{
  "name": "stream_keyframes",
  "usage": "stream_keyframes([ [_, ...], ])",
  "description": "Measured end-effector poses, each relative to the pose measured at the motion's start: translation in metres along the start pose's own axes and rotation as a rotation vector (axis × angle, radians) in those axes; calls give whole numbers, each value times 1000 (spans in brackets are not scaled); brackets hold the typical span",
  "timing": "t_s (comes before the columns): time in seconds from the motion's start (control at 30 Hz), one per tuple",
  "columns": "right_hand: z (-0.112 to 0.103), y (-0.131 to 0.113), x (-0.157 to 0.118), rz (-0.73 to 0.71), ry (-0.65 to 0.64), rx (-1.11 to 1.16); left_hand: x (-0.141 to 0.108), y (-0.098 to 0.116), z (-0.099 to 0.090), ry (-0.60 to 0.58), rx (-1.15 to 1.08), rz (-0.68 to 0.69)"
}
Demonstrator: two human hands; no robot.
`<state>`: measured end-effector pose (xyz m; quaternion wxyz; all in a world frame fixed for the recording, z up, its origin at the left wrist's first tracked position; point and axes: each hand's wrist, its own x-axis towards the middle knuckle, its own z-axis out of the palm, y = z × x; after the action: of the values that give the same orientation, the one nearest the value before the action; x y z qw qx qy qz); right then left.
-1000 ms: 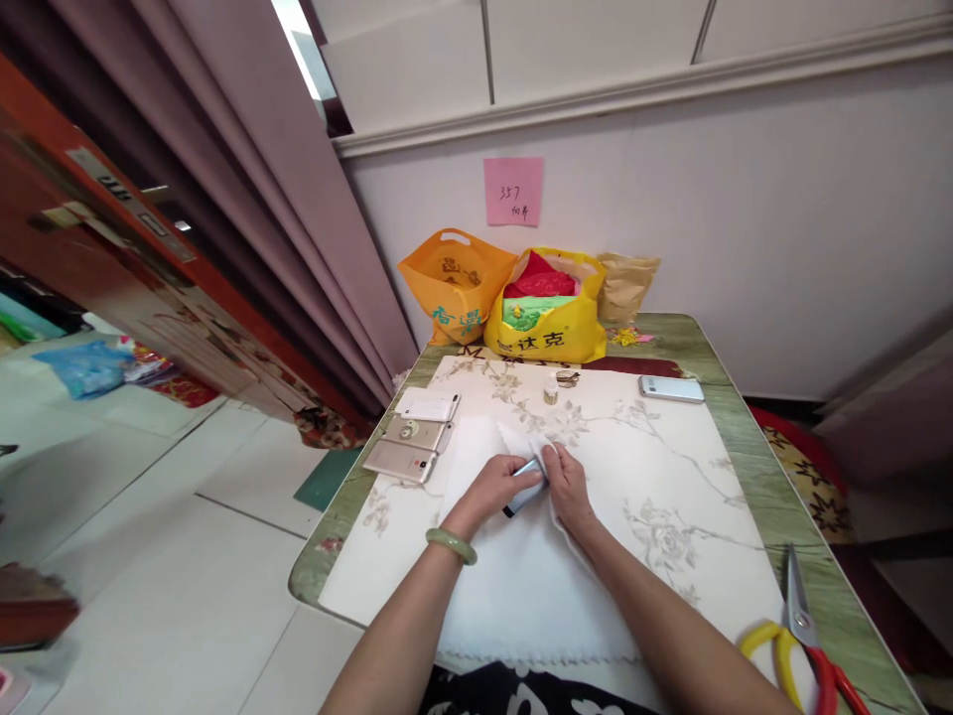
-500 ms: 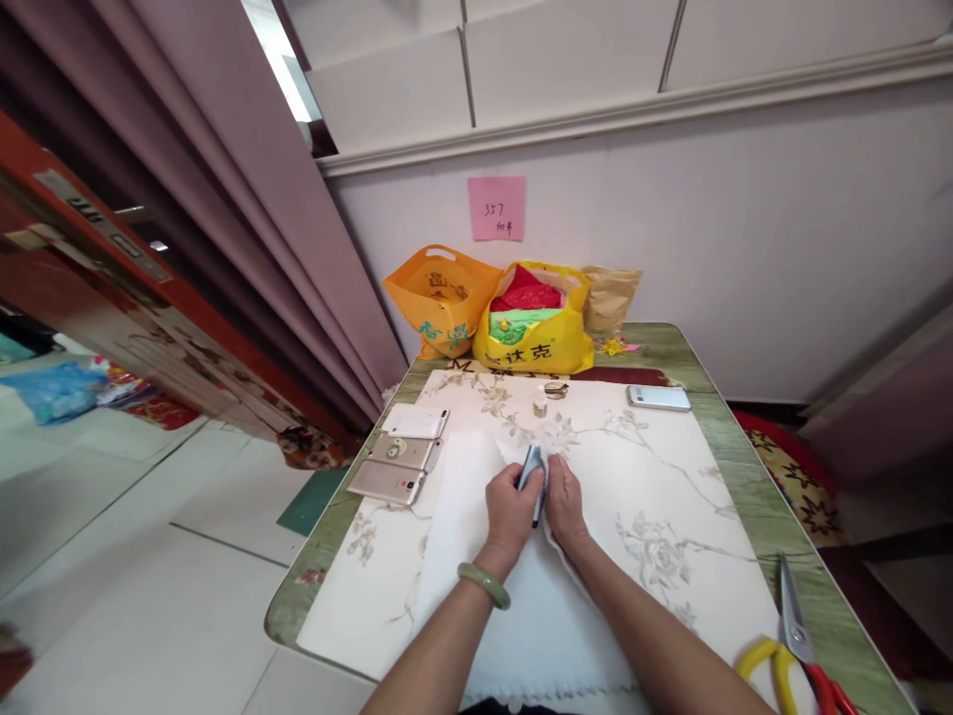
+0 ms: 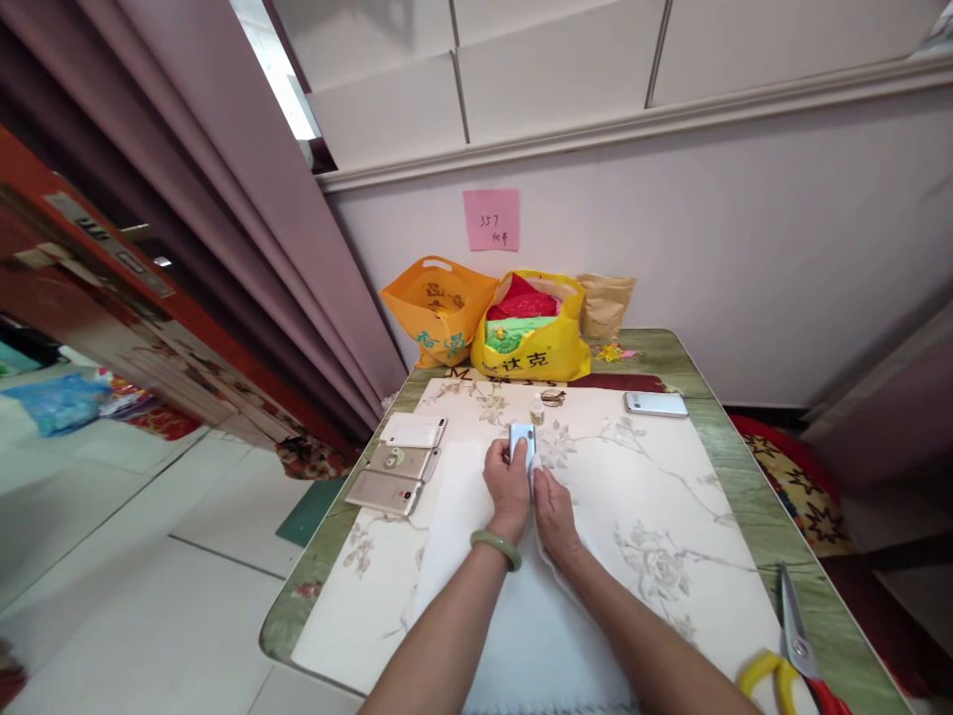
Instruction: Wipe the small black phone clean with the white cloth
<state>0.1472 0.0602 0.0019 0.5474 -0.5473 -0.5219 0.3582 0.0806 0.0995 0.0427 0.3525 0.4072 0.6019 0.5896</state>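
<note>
A light blue phone point(image 3: 523, 434) is gripped upright in my left hand point(image 3: 507, 484), its camera side showing. My right hand point(image 3: 554, 511) presses a fold of white cloth point(image 3: 540, 616) against the phone's right edge, fingers together. The rest of the cloth spreads over the table below my hands. A small clear bottle point(image 3: 537, 407) and a pair of glasses point(image 3: 552, 398) lie just beyond the phone.
Three phones point(image 3: 402, 459) overlap at the left, another phone point(image 3: 655, 404) lies at the right. Scissors point(image 3: 798, 650) rest at the near right. An orange bag point(image 3: 439, 313), a yellow bag point(image 3: 570, 348) and a brown pouch point(image 3: 607, 306) stand at the back.
The phone has turned from edge-on so its back now shows. My right hand has shifted slightly left and down along its edge with the cloth. The view has tilted a little.
</note>
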Motion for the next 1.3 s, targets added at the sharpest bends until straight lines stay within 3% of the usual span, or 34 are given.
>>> stream_keyframes([
  [0.2, 0, -6, -4, -104, -157, -129, 25, 1, -13, 120, -158, -71],
  [0.33, 1, -4, -5, -11, -28, 19, 24, 7, -38, 178, -311, -64],
  [0.47, -3, -3, 1, 167, 162, 239, 1, 8, -58, 15, -564, -297],
  [0.6, -22, -4, 13, 350, 368, 236, -23, -3, -65, -57, -682, -462],
  [0.7, -38, -10, 21, 393, 438, 141, -28, -12, -67, -178, -800, -578],
  [0.8, -40, -22, 21, 363, 443, 101, -22, -14, -72, -332, -954, -704],
  [0.87, -32, -29, 11, 257, 339, 108, -18, -13, -77, -411, -1025, -752],
  [0.9, -26, -32, 3, 167, 223, 95, -16, -13, -81, -426, -1035, -772],
  [1.0, -6, -33, -23, -233, -300, -143, -16, -15, -89, -385, -980, -878],
  [1.07, 4, -31, -35, -485, -534, -413, -19, -18, -91, -340, -942, -939],
  [1.17, 13, -26, -37, -655, -592, -730, -22, -21, -88, -315, -958, -923],
  [1.3, 18, -22, -18, -634, -569, -849, -19, -23, -83, -371, -965, -799],
])
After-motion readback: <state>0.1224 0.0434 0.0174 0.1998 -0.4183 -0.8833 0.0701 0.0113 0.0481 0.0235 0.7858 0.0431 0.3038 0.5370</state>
